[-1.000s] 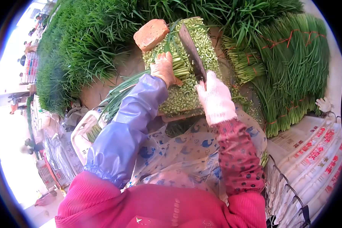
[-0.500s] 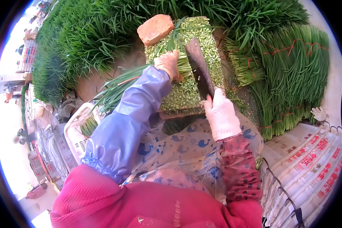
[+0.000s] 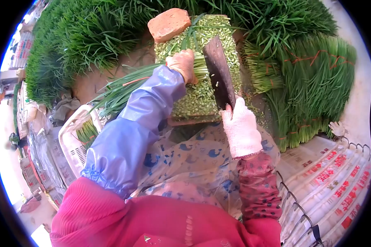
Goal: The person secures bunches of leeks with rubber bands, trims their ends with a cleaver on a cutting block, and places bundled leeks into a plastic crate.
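My left hand [image 3: 182,66], in an orange-tan glove, is wrapped round a bundle of green stalks [image 3: 130,84]; its pale cut ends point right and its leaves trail left. A wide dark knife [image 3: 219,72] is in my right hand [image 3: 242,129], which wears a white glove. The blade stands just right of the stalk ends, with small bits stuck to it. Beneath both hands, chopped green pieces [image 3: 193,103] cover a board [image 3: 185,122]. An orange block [image 3: 169,24] rests at the board's far left corner.
Leafy greens [image 3: 82,41] are heaped at the left and back. Tied bundles [image 3: 313,82] lie at the right, with a white glove [image 3: 338,128] below them. A white basket [image 3: 72,142] stands at left. Printed sacks [image 3: 334,181] and a wire rack [image 3: 294,201] are at lower right.
The knife and my right hand have shifted slightly right and down relative to the board since the first frame. My left hand keeps its hold on the stalks. The whole view has shifted a little.
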The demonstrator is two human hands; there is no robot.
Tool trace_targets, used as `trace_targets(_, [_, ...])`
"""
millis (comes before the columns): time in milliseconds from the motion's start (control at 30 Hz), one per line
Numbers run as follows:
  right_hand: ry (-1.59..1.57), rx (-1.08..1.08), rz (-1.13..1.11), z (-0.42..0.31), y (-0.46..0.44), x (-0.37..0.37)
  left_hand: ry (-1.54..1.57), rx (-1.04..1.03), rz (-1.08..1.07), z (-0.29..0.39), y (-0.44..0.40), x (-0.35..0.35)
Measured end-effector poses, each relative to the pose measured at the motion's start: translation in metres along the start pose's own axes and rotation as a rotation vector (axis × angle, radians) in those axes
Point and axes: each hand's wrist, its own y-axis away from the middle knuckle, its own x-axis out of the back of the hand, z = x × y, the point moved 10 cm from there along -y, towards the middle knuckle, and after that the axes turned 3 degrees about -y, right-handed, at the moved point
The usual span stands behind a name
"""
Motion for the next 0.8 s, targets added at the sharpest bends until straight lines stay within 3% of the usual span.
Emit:
trace_targets(133, [0.127,-0.091,-0.115,0.003,-0.006,-0.006,-0.023,-0.001,-0.039,0.002,0.0,-0.001])
trace_targets(300, [0.029,0.018,-0.17,0.003,-0.028,0.004,-0.074,-0.052,-0.001,0.008,-0.002,-0.006])
trace_targets(333, [-0.025,0.031,-0.215,0.006,-0.041,-0.007,-0.072,-0.055,-0.021,0.008,-0.003,-0.013])
trace_targets(367, [-0.043,-0.088,-0.281,-0.001,-0.052,-0.015,-0.067,-0.05,-0.004,0.008,-0.005,-0.012])
trace_targets(433, [0.031,-0.062,-0.313,-0.013,-0.082,-0.063,-0.068,-0.059,0.041,0.016,-0.002,-0.005])
trace_targets(467, [-0.019,-0.146,-0.285,-0.016,-0.103,-0.073,-0.066,-0.012,0.086,0.009,-0.004,-0.008])
trace_targets(533, [-0.129,-0.083,-0.26,-0.015,-0.122,-0.073,0.022,-0.046,0.055,0.004,0.0,-0.003])
trace_targets(600, [-0.278,-0.181,-0.276,0.007,-0.119,-0.065,-0.082,-0.106,0.057,0.011,0.011,0.001])
trace_targets(667, [-0.21,-0.177,-0.247,0.014,-0.11,-0.064,-0.144,-0.15,0.129,0.012,0.024,0.001])
trace_targets(800, [-0.027,-0.026,-0.267,0.011,-0.09,-0.051,0.081,-0.155,0.138,-0.015,0.03,0.012])
